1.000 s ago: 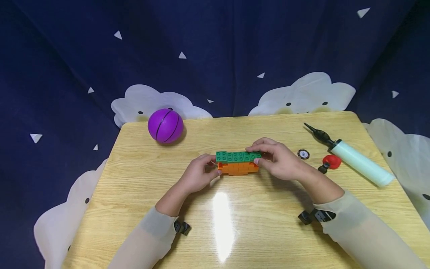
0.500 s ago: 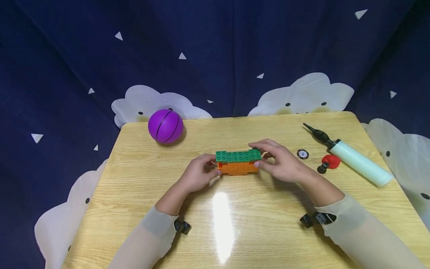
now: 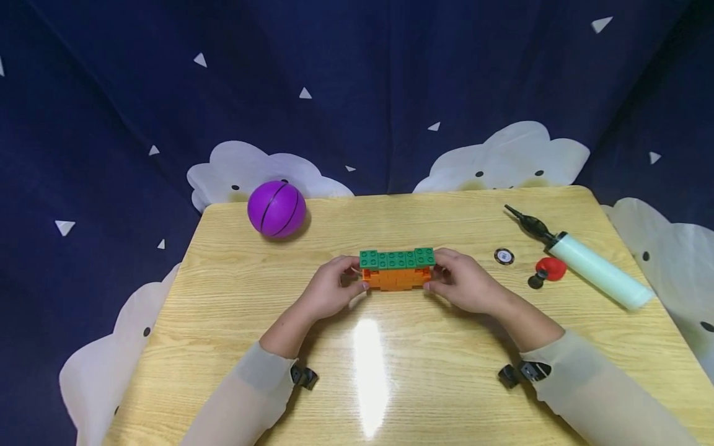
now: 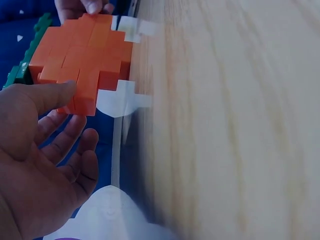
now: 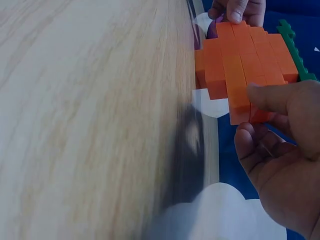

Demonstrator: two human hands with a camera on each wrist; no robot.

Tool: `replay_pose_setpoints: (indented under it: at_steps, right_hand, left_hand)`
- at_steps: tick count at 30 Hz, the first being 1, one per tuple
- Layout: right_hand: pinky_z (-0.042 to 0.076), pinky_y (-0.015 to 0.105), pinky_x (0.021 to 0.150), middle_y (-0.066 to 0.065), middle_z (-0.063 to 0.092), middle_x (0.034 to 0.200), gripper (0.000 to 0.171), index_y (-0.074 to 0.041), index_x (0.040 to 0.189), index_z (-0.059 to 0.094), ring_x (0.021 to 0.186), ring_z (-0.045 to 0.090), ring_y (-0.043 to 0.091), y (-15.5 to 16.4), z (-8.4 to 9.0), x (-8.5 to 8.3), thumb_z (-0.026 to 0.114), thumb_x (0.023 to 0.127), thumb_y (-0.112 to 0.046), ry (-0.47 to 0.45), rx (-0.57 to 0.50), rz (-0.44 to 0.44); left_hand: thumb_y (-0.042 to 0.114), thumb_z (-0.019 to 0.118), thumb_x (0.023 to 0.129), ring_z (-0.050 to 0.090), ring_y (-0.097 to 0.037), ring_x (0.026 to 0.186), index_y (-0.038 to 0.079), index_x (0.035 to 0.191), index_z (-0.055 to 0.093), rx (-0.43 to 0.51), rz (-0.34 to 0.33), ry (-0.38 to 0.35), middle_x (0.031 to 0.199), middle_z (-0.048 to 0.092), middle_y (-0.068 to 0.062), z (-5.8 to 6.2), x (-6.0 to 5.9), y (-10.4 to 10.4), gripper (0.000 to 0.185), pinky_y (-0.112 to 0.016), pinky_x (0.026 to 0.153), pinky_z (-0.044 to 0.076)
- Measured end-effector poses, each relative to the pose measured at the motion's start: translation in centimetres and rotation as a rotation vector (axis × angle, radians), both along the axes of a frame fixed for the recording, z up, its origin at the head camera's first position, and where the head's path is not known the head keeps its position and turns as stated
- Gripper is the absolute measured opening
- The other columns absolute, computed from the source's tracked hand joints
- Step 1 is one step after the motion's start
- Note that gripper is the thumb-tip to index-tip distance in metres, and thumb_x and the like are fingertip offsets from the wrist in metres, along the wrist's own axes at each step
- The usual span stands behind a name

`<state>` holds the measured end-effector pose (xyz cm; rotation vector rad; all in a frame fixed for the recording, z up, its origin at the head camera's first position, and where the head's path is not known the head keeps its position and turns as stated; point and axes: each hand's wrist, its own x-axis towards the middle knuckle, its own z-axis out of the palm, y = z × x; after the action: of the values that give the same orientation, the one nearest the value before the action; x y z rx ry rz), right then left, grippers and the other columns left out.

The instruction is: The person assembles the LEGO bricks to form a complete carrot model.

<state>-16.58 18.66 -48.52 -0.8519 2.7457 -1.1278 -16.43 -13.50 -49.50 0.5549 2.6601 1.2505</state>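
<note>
The left hand point(image 3: 330, 291) and right hand point(image 3: 465, 284) are pinching the green-and-orange block stack point(image 3: 396, 269) between curled fingers at its two ends.

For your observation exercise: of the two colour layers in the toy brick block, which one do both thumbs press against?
The orange lower layer: the left hand and right hand press thumbs on it; the green studded layer sits above.

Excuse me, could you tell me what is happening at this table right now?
A person grips a block of orange plastic bricks topped with green bricks at both ends, the left hand at one end and the right hand at the other, over a wooden table. A purple ball and a pale green hand pump lie aside.
</note>
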Motion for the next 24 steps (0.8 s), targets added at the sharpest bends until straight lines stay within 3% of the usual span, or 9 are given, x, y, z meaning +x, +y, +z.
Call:
replay_pose_setpoints:
  at_steps: [6,11,14,18,24]
  right_hand:
    - [0.055,0.031,0.073,0.0,0.063,0.101,0.025,-0.012,0.114,0.069,0.085,0.06,0.012,-0.2,-0.4,0.2,0.078,0.092,-0.006,0.023,-0.028,-0.016]
    - [0.05,0.029,0.067,0.001,0.059,0.094,0.013,-0.01,0.095,0.064,0.079,0.056,0.015,-0.3,-0.5,0.3,0.077,0.094,-0.009,-0.011,-0.013,-0.055]
    - [0.051,0.029,0.07,0.001,0.061,0.094,0.012,-0.007,0.102,0.066,0.08,0.057,0.016,-0.4,-0.3,0.3,0.075,0.096,-0.012,-0.051,0.0,-0.086]
    - [0.055,0.031,0.076,0.003,0.067,0.099,0.035,-0.003,0.13,0.063,0.086,0.061,0.017,-0.5,0.0,0.2,0.072,0.098,-0.013,-0.109,-0.012,-0.122]
    - [0.057,0.03,0.076,0.005,0.07,0.101,0.048,-0.005,0.139,0.059,0.087,0.064,0.017,-0.6,0.1,-0.2,0.076,0.094,-0.007,-0.135,-0.034,-0.131]
  left_hand:
    - [0.025,0.077,0.096,0.063,-0.02,0.111,0.011,0.137,0.064,-0.018,0.007,0.007,0.122,0.065,0.0,-0.2,0.1,0.2,0.045,-0.04,0.094,0.053]
    - [0.024,0.074,0.099,0.063,-0.018,0.107,0.012,0.137,0.063,-0.011,0.007,0.028,0.123,0.066,-0.001,-0.2,0.1,0.4,0.042,-0.039,0.091,0.054]
    - [0.025,0.072,0.1,0.065,-0.018,0.104,0.01,0.138,0.062,-0.008,0.012,0.022,0.123,0.066,-0.002,-0.2,0.2,0.6,0.042,-0.039,0.09,0.054]
    - [0.024,0.072,0.1,0.065,-0.016,0.099,0.01,0.138,0.063,0.005,0.024,0.008,0.119,0.067,-0.001,-0.2,0.1,0.8,0.041,-0.037,0.088,0.055]
    - [0.024,0.072,0.1,0.064,-0.014,0.09,0.016,0.136,0.065,0.015,0.064,0.01,0.108,0.07,0.003,-0.4,-0.4,1.3,0.038,-0.034,0.081,0.054]
